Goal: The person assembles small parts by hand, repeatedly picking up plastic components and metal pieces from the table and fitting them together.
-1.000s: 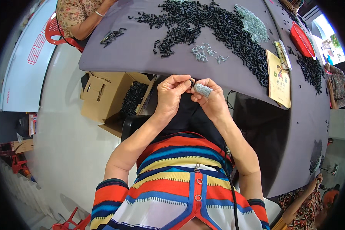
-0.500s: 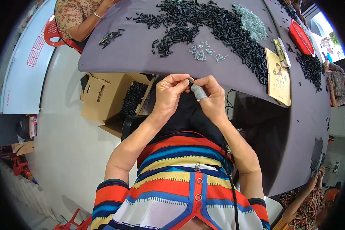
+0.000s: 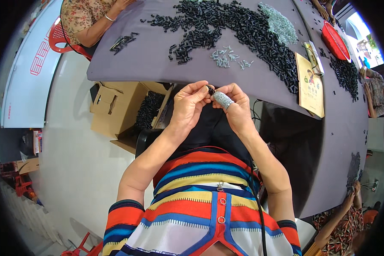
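hands [image 3: 191,106]: 2 | cardboard boxes [image 3: 115,106]: 1 | red baskets [image 3: 335,40]: 1

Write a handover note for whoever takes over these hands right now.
Left hand: pinching a small black part at the fingertips.
Right hand: on the same part; a grey fingertip cover sits on one finger.
Supplies: black parts heap and small metal springs on the grey table; more black pieces in the cardboard box below.
Done: cannot tell.
Left: the heap remains large.
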Tool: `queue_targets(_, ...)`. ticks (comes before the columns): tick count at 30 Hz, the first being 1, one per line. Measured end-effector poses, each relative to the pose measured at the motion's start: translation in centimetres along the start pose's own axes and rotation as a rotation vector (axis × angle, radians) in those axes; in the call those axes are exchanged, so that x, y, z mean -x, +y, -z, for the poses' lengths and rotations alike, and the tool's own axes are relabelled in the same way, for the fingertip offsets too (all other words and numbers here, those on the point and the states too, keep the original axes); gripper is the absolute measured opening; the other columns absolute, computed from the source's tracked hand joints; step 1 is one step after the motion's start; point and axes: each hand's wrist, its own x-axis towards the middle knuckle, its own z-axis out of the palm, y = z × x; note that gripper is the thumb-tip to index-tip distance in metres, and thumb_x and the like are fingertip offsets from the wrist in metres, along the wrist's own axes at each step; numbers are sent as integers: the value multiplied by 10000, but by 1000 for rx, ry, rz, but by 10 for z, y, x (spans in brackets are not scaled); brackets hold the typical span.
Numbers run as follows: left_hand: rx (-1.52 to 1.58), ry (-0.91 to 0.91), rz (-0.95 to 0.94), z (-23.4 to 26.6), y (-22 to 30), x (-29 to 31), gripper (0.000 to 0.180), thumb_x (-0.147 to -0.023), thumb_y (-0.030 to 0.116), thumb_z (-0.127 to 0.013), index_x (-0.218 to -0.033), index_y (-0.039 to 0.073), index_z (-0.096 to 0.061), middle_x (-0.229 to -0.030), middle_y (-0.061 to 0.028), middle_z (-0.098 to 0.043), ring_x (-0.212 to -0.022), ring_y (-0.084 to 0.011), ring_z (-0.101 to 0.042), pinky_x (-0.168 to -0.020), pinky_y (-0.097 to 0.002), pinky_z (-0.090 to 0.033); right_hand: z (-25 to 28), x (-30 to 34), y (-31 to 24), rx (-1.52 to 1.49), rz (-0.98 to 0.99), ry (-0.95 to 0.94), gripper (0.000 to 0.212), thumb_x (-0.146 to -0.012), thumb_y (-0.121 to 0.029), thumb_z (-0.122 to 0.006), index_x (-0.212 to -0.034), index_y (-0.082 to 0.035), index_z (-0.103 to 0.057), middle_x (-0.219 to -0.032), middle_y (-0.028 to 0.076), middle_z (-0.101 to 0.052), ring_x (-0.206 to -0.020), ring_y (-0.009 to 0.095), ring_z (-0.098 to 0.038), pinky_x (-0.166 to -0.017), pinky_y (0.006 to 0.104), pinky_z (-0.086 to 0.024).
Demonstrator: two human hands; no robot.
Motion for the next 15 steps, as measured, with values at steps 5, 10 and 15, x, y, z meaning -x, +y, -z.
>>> queue_targets(5, 35, -11, 23, 0, 3, 0, 133, -849, -2, -605, -980, -8, -629, -909, -142, -659, -733, -168, -633, -684, -261, -526, 3, -1, 3, -6, 0, -1, 96, -839, 57, -532, -921, 10, -548, -855, 108, -636, -732, 145, -611, -696, 250, -504)
queue_targets(10, -51, -13, -22, 0, 1, 0, 130, -843, -12, -608, -971, -9, -630, -900, -138, -661, -732, -161, -633, -681, -256, -525, 3, -1, 1, 46, 8, -18, 90, -840, 52, -537, -916, 7, -553, -857, 104, -639, -746, 144, -618, -703, 250, -507)
queue_targets(15, -135, -11, -65, -3, 1, 1, 129, -839, -20, -610, -967, -10, -631, -894, -128, -664, -726, -148, -629, -672, -246, -517, 0, 0, -2, 90, 6, 27, 77, -834, 45, -550, -895, 0, -558, -825, 81, -635, -716, 123, -599, -679, 235, -489)
